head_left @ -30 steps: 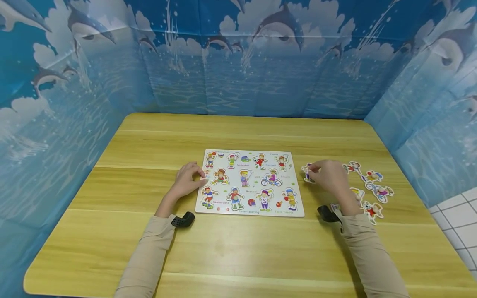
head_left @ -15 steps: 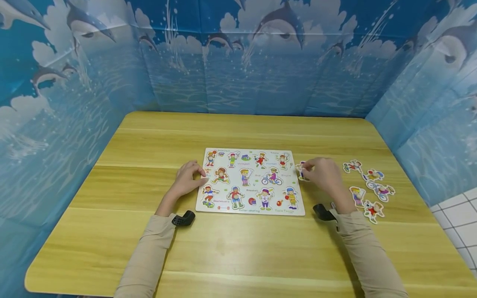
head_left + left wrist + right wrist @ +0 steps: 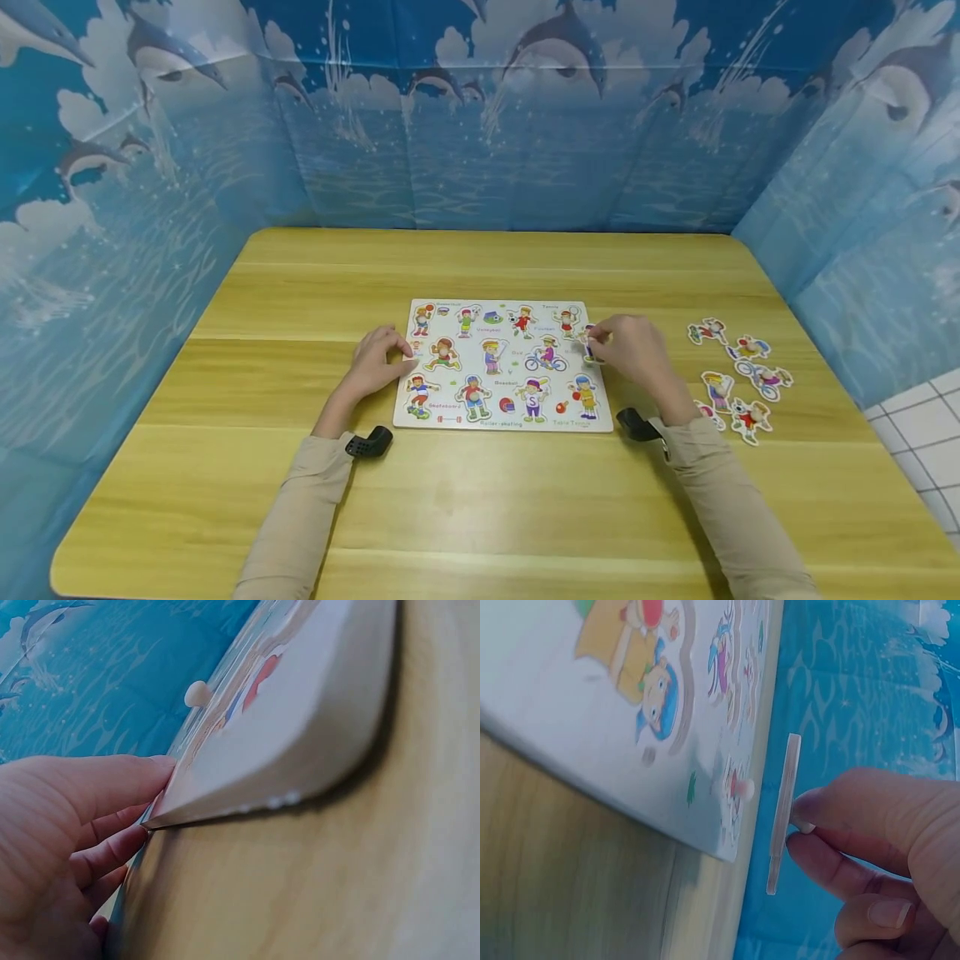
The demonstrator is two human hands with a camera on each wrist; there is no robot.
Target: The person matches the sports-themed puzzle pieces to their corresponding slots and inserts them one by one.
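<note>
The left hand (image 3: 372, 362) is lying left of frame centre, fingers curling loosely, its beige sleeve (image 3: 288, 508) running toward the lower left. The right hand (image 3: 630, 350) is pinching with thumb and fingertips right of centre.

Table (image 3: 480, 500): pale wood grain, smooth, faintly glossy. Puzzle board (image 3: 502, 367): thick, white-edged, smooth printed face. Backdrop (image 3: 525, 125): creased, slightly shiny printed sheet. Sleeves (image 3: 300, 517): matt beige cloth.

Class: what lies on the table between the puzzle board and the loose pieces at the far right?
In the head view, the right hand pinching a puzzle piece at the puzzle board edge; beyond it, bare table before the loose pieces.
</note>
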